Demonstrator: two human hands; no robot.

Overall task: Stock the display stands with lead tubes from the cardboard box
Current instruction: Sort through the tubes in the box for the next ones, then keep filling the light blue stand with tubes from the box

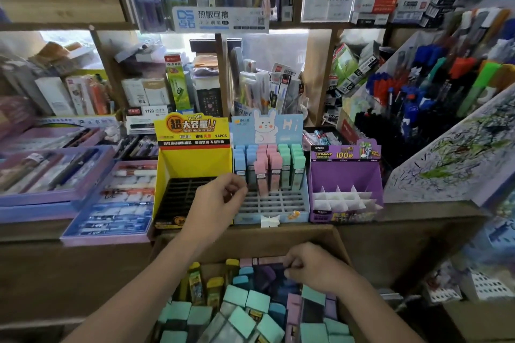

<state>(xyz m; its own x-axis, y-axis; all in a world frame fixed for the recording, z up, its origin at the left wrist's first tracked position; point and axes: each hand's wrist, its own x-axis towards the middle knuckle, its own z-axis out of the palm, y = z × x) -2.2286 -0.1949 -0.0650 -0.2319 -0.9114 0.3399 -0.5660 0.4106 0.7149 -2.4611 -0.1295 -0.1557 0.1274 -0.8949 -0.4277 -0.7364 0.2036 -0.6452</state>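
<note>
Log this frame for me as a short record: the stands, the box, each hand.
yellow stand: black grid, no tubes visible
blue stand: back rows hold blue, pink and green tubes; front slots empty
purple stand: white dividers, no tubes visible
cardboard box: many loose tubes, mostly mint
left hand: fingers curled, at the blue stand's front left; contents unclear
right hand: in the box, pinching the end of a pink tube
</note>
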